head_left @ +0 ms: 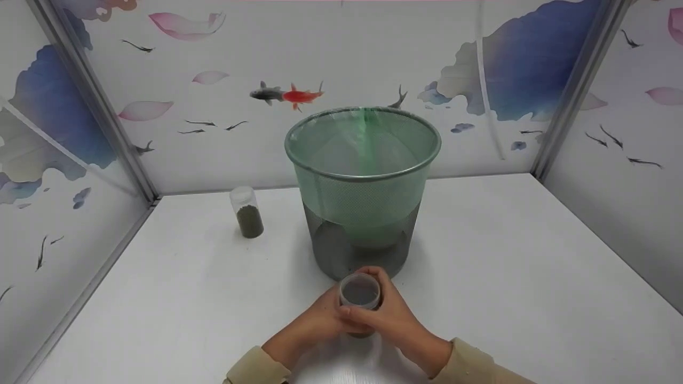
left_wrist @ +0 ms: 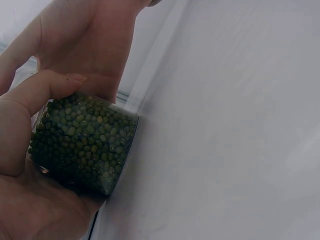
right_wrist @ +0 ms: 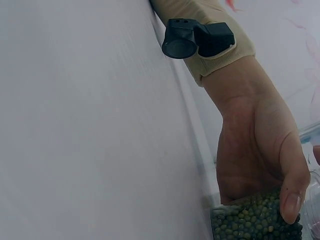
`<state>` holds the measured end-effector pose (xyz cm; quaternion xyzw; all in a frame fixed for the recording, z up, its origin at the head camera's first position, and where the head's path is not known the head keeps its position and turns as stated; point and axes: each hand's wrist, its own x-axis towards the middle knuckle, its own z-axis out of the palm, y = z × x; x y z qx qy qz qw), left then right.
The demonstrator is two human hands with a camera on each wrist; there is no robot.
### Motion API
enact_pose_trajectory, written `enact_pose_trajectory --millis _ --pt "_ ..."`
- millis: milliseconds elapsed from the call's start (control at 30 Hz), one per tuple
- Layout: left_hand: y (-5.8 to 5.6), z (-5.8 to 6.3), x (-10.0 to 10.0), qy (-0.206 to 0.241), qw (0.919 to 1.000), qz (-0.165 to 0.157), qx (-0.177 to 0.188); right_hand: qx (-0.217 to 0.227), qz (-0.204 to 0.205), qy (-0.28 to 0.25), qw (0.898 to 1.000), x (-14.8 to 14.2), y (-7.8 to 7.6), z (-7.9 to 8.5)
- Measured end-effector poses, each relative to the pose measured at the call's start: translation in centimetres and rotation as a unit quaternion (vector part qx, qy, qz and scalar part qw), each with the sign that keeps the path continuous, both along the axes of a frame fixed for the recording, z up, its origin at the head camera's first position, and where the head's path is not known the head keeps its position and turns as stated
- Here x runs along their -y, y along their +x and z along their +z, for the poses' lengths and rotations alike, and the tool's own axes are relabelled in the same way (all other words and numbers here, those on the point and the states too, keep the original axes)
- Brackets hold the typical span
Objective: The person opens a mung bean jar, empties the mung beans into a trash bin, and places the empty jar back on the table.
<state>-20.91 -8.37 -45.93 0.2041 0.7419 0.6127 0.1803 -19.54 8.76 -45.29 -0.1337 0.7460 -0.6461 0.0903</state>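
Near the front of the table, a clear jar of green mung beans (head_left: 360, 290) stands upright between both hands, its round top facing the head camera. My left hand (head_left: 320, 318) grips its lower left side. My right hand (head_left: 394, 314) wraps its right side, with the thumb across the front near the rim and fingers behind. In the left wrist view the left thumb lies over the jar (left_wrist: 85, 142), and its base sits right at the table surface. The right wrist view shows the left thumb (right_wrist: 292, 202) along the jar (right_wrist: 252, 220), partly cut off by the frame.
A tall wire mesh wastebasket (head_left: 368, 197) with a green liner inside stands just beyond the hands. To its left, farther back, is another clear jar of green beans (head_left: 248, 216). White walls printed with fish and petals enclose the white table (head_left: 507, 266) on three sides.
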Motion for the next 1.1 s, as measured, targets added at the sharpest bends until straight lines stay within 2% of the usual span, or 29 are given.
enact_pose_trajectory --millis 700,933,1100 --pt "0.06 -0.08 0.02 0.004 1.0 0.005 0.002 -0.008 0.011 0.005 1.0 0.08 0.12 0.23" --pt "-0.03 -0.09 -0.03 -0.004 0.9993 -0.006 -0.036 0.009 0.027 0.001 1.0 -0.08 0.34 0.39" --pt "0.0 -0.03 0.02 -0.005 0.9995 -0.002 -0.03 0.01 0.022 -0.001 1.0 -0.06 0.38 0.39"
